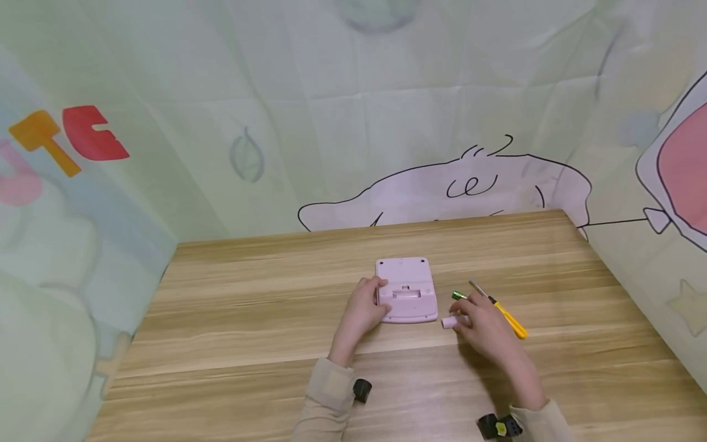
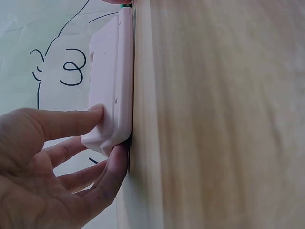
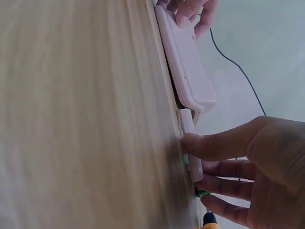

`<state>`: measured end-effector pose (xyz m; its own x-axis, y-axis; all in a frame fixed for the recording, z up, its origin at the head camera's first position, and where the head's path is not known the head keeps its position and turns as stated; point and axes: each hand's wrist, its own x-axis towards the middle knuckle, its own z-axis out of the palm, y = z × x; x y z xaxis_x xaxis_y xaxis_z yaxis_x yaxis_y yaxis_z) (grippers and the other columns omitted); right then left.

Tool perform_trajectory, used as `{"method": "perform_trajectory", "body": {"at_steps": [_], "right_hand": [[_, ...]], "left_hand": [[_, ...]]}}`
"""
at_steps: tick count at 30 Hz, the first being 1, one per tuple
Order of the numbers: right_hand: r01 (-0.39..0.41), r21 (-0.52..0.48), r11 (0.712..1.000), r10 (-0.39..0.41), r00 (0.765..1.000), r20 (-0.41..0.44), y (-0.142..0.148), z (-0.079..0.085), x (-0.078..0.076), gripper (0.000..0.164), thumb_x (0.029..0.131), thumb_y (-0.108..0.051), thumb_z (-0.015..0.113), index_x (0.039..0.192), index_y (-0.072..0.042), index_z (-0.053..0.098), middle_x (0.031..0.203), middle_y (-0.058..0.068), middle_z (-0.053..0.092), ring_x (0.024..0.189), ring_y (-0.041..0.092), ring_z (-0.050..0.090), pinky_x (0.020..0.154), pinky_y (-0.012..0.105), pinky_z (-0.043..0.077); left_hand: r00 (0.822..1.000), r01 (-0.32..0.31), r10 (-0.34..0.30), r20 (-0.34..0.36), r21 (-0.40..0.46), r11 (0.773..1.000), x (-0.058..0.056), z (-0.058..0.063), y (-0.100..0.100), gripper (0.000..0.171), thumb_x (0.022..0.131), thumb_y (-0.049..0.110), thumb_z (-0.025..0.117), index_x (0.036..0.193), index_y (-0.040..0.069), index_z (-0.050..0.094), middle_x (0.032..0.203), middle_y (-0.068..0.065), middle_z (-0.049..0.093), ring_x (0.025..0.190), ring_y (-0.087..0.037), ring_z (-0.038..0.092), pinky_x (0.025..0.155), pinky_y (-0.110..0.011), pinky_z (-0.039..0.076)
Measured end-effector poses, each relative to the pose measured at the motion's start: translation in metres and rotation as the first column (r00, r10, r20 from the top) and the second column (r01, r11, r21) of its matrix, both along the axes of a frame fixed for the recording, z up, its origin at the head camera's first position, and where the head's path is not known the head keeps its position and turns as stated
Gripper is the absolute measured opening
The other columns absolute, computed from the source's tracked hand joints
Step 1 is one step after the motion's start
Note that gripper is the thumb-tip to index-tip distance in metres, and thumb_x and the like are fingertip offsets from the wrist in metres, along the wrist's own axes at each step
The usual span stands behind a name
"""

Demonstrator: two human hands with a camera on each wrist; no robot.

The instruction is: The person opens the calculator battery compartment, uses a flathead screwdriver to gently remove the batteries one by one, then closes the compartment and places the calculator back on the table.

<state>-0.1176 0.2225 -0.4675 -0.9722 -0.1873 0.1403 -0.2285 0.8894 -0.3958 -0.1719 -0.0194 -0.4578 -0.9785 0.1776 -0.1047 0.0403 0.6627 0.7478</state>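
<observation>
Pink device (image 1: 405,270): mid-table, lying flat, slot side up; slot (image 1: 407,294) uncovered, dark dots at both far corners.
Left hand (image 1: 366,305): at device's left edge; grip part closed, thumb on upper face, fingers round the edge, holding it.
Right hand (image 1: 487,325): right of device, near side; grip nearly closed, thumb and fingers pinching pink cover.
Pink cover (image 1: 450,322): in right hand, low over table, just right of device's near corner; can't tell if touching table.
Green cylinder (image 1: 458,295): beside right fingertips, far side; contact unclear.
Screwdriver (image 1: 510,319): on table, right of right hand, yellow handle near-right, shaft far-left.
Table (image 1: 248,307): wood-grain top.
Backdrop (image 1: 331,123): printed cloth, far side.
</observation>
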Motion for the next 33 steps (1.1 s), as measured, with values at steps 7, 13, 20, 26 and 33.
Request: {"method": "perform_trajectory", "body": {"at_steps": [7,13,20,26,33], "right_hand": [[-0.009,0.018,1.0,0.009,1.0,-0.024,-0.0009,-0.0028,-0.0006,0.022,0.075,-0.013,0.08,0.094,-0.011,0.069,0.091,0.003,0.059,0.081,0.017,0.054,0.074,0.037,0.048],[-0.006,0.036,0.999,0.007,1.0,-0.025,-0.0011,-0.0031,-0.0011,0.022,0.075,-0.013,0.08,0.094,-0.011,0.07,0.09,0.003,0.059,0.08,0.017,0.054,0.073,0.036,0.048],[-0.02,0.062,0.998,0.024,0.998,-0.057,-0.0011,-0.0025,-0.0006,0.023,0.074,-0.014,0.081,0.093,-0.01,0.07,0.089,0.003,0.059,0.077,0.015,0.053,0.07,0.035,0.047],[-0.028,0.075,0.997,0.034,0.996,-0.08,-0.0004,-0.0027,-0.0006,0.023,0.074,-0.015,0.081,0.093,-0.01,0.07,0.089,0.003,0.059,0.075,0.014,0.052,0.068,0.034,0.045],[-0.025,0.08,0.997,0.031,0.997,-0.077,-0.0008,-0.0027,0.0001,0.023,0.074,-0.016,0.08,0.094,-0.011,0.07,0.088,0.002,0.059,0.074,0.013,0.052,0.066,0.033,0.044]], "left_hand": [[1.0,-0.001,0.001,-0.001,-0.002,1.0,0.0,-0.0006,-0.0013,0.048,0.078,0.005,0.073,0.125,0.006,0.059,0.115,-0.014,0.057,0.092,-0.023,0.049,0.087,-0.04,0.046],[1.0,0.001,-0.001,-0.005,-0.003,1.0,0.0003,-0.0006,-0.0016,0.048,0.078,0.005,0.073,0.124,0.006,0.06,0.115,-0.014,0.058,0.092,-0.023,0.049,0.086,-0.04,0.046],[1.0,0.007,-0.007,-0.013,0.002,1.0,0.0001,-0.0012,-0.0017,0.047,0.078,0.004,0.073,0.123,0.005,0.06,0.114,-0.015,0.057,0.091,-0.023,0.049,0.086,-0.04,0.045],[1.0,0.012,-0.012,-0.019,0.001,1.0,0.0,-0.0015,-0.0014,0.048,0.078,0.005,0.073,0.124,0.004,0.059,0.114,-0.015,0.057,0.092,-0.023,0.05,0.087,-0.041,0.046],[1.0,0.006,-0.006,-0.004,0.01,1.0,0.0002,-0.001,-0.0014,0.048,0.078,0.005,0.073,0.124,0.005,0.059,0.117,-0.016,0.057,0.095,-0.024,0.05,0.091,-0.043,0.046]]}}
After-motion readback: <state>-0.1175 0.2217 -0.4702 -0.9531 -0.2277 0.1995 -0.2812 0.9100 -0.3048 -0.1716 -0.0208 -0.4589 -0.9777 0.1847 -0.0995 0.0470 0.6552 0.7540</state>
